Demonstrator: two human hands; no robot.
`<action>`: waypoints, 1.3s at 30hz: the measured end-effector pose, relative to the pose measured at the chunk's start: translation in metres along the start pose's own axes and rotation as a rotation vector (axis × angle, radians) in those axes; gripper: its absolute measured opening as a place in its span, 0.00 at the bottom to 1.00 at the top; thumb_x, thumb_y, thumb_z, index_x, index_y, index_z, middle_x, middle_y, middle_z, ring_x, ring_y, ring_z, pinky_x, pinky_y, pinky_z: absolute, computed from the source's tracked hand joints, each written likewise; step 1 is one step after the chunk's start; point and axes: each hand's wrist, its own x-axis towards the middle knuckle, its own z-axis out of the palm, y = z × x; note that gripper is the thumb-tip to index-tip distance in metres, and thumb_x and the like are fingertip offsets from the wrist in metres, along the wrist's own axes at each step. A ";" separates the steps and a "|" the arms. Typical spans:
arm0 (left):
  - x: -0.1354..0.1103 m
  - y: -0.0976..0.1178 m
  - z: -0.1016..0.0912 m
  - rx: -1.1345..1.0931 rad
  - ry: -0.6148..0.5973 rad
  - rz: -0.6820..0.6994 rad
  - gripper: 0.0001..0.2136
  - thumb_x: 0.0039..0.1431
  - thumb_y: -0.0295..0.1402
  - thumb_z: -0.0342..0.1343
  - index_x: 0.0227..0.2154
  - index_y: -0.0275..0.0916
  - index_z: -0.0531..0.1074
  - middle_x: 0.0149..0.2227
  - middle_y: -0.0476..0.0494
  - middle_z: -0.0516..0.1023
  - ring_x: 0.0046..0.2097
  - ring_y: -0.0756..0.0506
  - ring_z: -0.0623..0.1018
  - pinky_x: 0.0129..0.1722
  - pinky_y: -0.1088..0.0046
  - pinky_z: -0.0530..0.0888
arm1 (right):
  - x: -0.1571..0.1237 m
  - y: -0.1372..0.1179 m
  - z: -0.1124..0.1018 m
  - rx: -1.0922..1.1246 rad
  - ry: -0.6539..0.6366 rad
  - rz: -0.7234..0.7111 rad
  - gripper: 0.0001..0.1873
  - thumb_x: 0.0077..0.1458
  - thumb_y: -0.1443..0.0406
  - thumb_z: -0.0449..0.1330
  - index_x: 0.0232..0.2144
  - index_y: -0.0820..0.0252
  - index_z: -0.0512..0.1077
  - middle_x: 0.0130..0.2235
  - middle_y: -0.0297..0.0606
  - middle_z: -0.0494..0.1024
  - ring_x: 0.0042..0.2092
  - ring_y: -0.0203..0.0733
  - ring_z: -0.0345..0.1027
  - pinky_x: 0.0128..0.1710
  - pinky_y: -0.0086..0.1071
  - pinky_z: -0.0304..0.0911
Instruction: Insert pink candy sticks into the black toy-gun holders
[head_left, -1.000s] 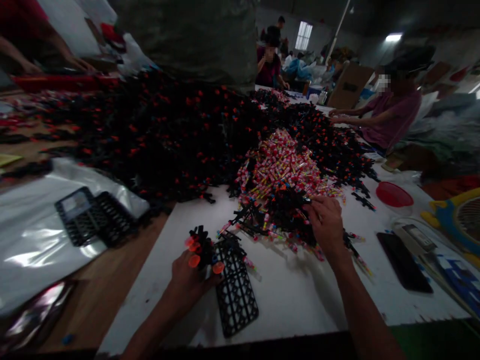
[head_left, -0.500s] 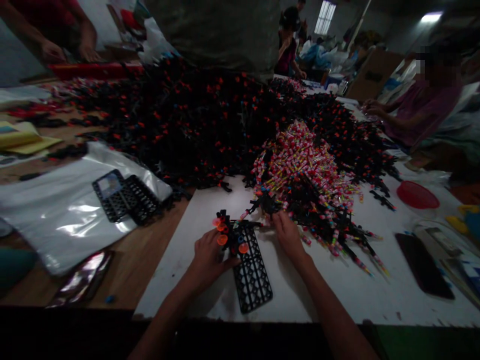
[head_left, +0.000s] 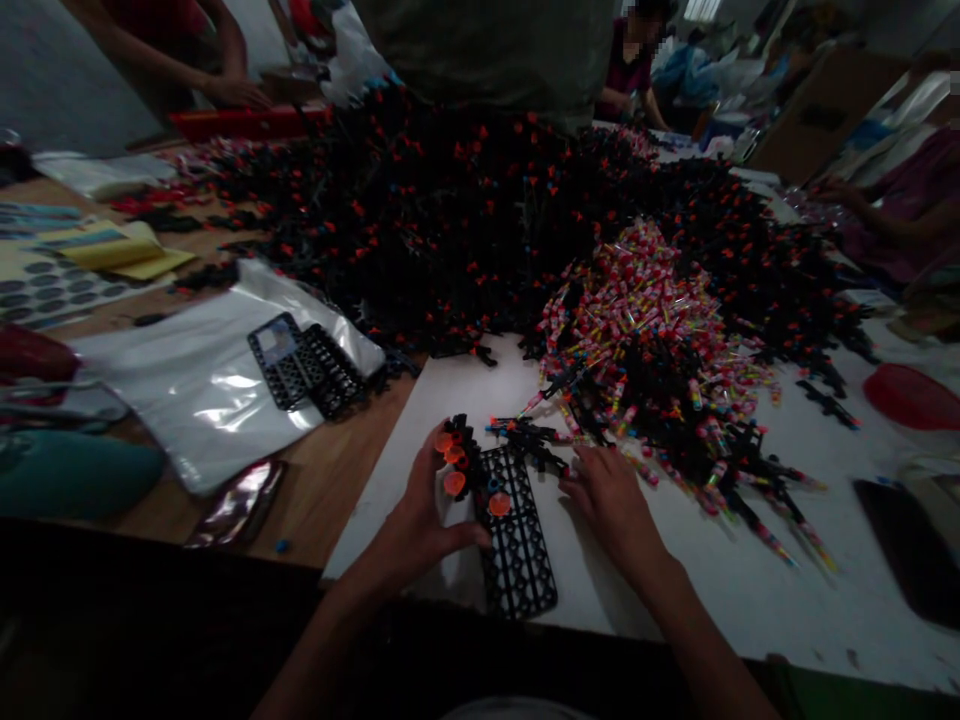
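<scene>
My left hand (head_left: 417,523) grips a bunch of black toy pieces with orange suction cups (head_left: 459,462) at the left edge of a black grid tray (head_left: 517,545) lying on the white board (head_left: 720,590). My right hand (head_left: 611,497) rests on the board just right of the tray, fingertips touching small black pieces (head_left: 529,438) pulled from the pile; whether it holds one is unclear. Behind them lies a heap of pink-wrapped candy sticks (head_left: 645,310) mixed into a big mound of black and red toy parts (head_left: 450,200).
Two more black grid trays (head_left: 307,365) lie on a clear plastic bag (head_left: 202,390) to the left. A red bowl (head_left: 911,395) and a dark phone (head_left: 911,545) sit at right. Other people work at the far side and right of the table.
My right hand has drawn back from the candy heap toward the tray, dragging black pieces along. The camera has shifted left and tilted down; my left hand keeps the bunch.
</scene>
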 end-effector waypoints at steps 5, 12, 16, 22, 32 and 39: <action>0.007 0.040 -0.007 -0.119 0.184 0.146 0.40 0.55 0.58 0.45 0.64 0.48 0.37 0.66 0.37 0.44 0.65 0.34 0.54 0.60 0.49 0.58 | 0.003 -0.003 -0.023 -0.077 -0.153 0.084 0.03 0.57 0.68 0.56 0.31 0.62 0.69 0.35 0.43 0.70 0.40 0.48 0.65 0.40 0.39 0.61; 0.024 0.084 0.004 -0.034 0.214 -0.015 0.25 0.58 0.41 0.53 0.57 0.42 0.58 0.58 0.39 0.62 0.59 0.39 0.63 0.58 0.57 0.62 | 0.008 -0.031 -0.005 0.822 -0.198 0.371 0.14 0.51 0.60 0.60 0.39 0.57 0.64 0.32 0.32 0.71 0.31 0.38 0.67 0.30 0.30 0.64; 0.026 0.089 0.010 -0.131 0.187 -0.062 0.19 0.59 0.37 0.50 0.53 0.41 0.61 0.53 0.42 0.66 0.51 0.44 0.70 0.52 0.64 0.69 | 0.002 -0.064 0.015 1.266 -0.290 0.455 0.15 0.51 0.57 0.60 0.38 0.58 0.65 0.28 0.32 0.73 0.28 0.38 0.70 0.28 0.30 0.67; 0.026 0.089 0.006 -0.161 0.135 -0.127 0.21 0.57 0.33 0.48 0.54 0.41 0.59 0.53 0.42 0.65 0.50 0.43 0.71 0.51 0.62 0.70 | -0.003 -0.088 0.025 0.848 -0.215 0.369 0.10 0.56 0.59 0.55 0.33 0.60 0.70 0.23 0.35 0.74 0.23 0.39 0.69 0.26 0.29 0.64; 0.026 0.093 0.006 -0.185 0.096 -0.103 0.32 0.49 0.46 0.60 0.55 0.41 0.58 0.55 0.40 0.65 0.57 0.38 0.66 0.56 0.60 0.66 | -0.002 -0.109 0.037 0.213 -0.274 0.109 0.14 0.62 0.66 0.47 0.47 0.57 0.68 0.38 0.42 0.76 0.30 0.43 0.71 0.24 0.30 0.59; 0.012 0.058 0.005 -0.210 0.020 0.186 0.57 0.36 0.59 0.61 0.64 0.53 0.30 0.68 0.38 0.41 0.66 0.31 0.51 0.58 0.49 0.62 | 0.005 -0.097 0.026 0.361 -0.286 0.150 0.09 0.58 0.66 0.53 0.42 0.60 0.66 0.38 0.40 0.74 0.34 0.42 0.71 0.29 0.30 0.61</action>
